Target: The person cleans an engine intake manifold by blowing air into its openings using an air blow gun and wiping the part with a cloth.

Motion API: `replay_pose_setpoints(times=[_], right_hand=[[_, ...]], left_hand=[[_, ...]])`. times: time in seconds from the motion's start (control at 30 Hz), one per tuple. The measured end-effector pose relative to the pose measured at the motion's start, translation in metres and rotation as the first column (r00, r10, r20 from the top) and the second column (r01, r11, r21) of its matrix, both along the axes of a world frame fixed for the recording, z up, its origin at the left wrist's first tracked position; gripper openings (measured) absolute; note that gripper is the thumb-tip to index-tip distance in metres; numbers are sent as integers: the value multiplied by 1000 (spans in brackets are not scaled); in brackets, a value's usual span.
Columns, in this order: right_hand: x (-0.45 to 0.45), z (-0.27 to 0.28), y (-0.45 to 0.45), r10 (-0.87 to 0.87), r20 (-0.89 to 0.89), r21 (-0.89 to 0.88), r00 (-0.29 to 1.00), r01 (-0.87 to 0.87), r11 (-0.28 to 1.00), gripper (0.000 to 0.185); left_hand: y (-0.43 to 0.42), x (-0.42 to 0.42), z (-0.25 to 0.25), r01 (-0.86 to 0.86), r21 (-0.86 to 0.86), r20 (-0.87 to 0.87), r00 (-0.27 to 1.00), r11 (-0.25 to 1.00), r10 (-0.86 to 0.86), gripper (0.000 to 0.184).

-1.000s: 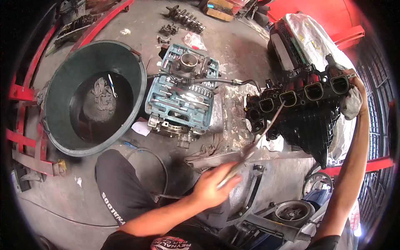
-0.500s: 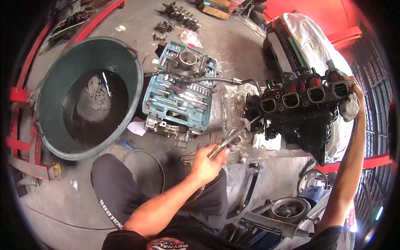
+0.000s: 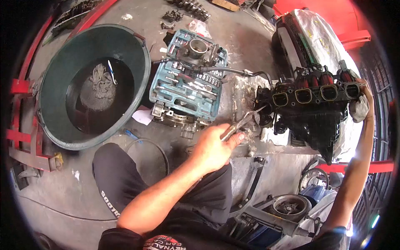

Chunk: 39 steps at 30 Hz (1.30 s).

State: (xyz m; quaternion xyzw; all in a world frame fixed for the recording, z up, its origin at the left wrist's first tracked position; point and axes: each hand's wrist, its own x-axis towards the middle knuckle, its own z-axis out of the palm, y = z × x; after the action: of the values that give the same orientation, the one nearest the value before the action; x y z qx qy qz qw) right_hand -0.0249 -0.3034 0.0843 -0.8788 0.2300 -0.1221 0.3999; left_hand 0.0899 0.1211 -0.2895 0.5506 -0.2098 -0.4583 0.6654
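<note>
My left hand (image 3: 216, 148) is closed round a slim, worn metal tool (image 3: 238, 126) with a thin tip; its exact kind I cannot tell. The tip points at the left end of a black intake manifold (image 3: 308, 118); whether it touches is unclear. Several oval ports with light rims face up along the manifold. At its right end, my right hand (image 3: 366, 92) grips the manifold, fingers partly hidden. A grey rag (image 3: 359, 109) is bunched under that hand.
A blue socket set case (image 3: 187, 89) lies on metal engine parts, with a throttle body (image 3: 198, 48) on top. Left stands a large green tub (image 3: 143, 83) holding dark liquid and a cloth. A black hose (image 3: 160, 156) loops on the floor; motorcycle parts (image 3: 289, 206) lie lower right.
The view has shifted, so most things sit a little right and higher. My left hand has moved the tool nearer to the manifold's left end. My right hand keeps its hold.
</note>
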Motion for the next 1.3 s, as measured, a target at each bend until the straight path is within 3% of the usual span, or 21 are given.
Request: replay_pose_setpoints(times=[0.07,0.13,0.2,0.23,0.33,0.37,0.47,0.5,0.67,0.73,0.8,0.83,0.87,0.93,0.97,1.03,1.13,1.17,1.2,1.27,1.3], right_hand=[[-2,6,-13,-12,-18,-168,1000,8,986,38],[6,-13,47,-65,-4,-409,998,58,911,37],[4,-15,65,-135,-46,-463,990,98,881,34],[0,-11,66,-174,-97,-406,980,120,906,33],[-22,-8,56,-197,-80,-295,977,165,941,32],[-32,-8,53,-214,-57,-346,975,182,920,33],[-59,-10,38,-246,13,-460,969,224,859,35],[-62,-10,43,-251,23,-468,968,232,853,35],[-53,-15,74,-264,38,-424,964,255,869,32],[-40,-18,83,-287,34,-557,957,257,789,29],[-40,-14,60,-256,39,-472,966,244,847,26],[-37,-16,62,-237,35,-541,971,218,812,28],[-36,-18,64,-248,73,-425,966,255,868,30],[-35,-20,65,-243,51,-406,969,242,881,32],[-34,-21,73,-271,40,-494,962,255,831,32],[-32,-23,79,-236,69,-440,969,242,865,27],[-36,-27,69,-201,83,-402,976,218,889,27],[-37,-24,66,-195,76,-402,978,209,892,29],[-36,-22,66,-203,92,-392,975,222,893,29],[-35,-27,70,-227,103,-357,968,249,900,29],[-38,-26,63,-236,101,-365,966,257,895,30]], left_hand=[[-2,-9,-12,16,-13,-73,997,1000,-17,31],[-12,-17,-28,8,-31,-121,993,1000,-12,28],[-26,-21,-42,-17,-75,-150,989,997,6,27],[-32,-19,-42,-36,-96,-340,941,995,1,25],[-48,-16,-52,-79,-190,-524,851,979,-33,25],[-50,-18,-55,-92,-197,-587,808,976,-42,26],[-53,-24,-62,-60,-150,-592,805,987,-42,25],[-55,-25,-60,-43,-158,-504,863,987,-43,24],[-58,-17,-53,-65,-150,-552,834,987,-29,22],[-58,-23,-61,-66,-41,-156,986,997,59,22],[-35,-39,-56,-87,-67,175,980,994,98,19],[-15,-43,-40,-77,-55,148,985,995,85,19],[7,-47,-22,-61,-40,120,991,997,66,19],[37,-57,-1,-100,-80,105,989,992,108,24],[44,-54,7,-67,-79,159,984,995,79,26],[52,-52,19,-17,-67,265,964,998,34,29],[37,-44,36,31,139,276,959,990,-69,30],[33,-55,13,52,-47,344,938,998,-33,30],[30,-61,21,-14,-180,336,939,984,74,30],[28,-56,33,4,111,306,951,994,-38,29],[27,-59,29,-39,-42,327,944,998,50,29]])
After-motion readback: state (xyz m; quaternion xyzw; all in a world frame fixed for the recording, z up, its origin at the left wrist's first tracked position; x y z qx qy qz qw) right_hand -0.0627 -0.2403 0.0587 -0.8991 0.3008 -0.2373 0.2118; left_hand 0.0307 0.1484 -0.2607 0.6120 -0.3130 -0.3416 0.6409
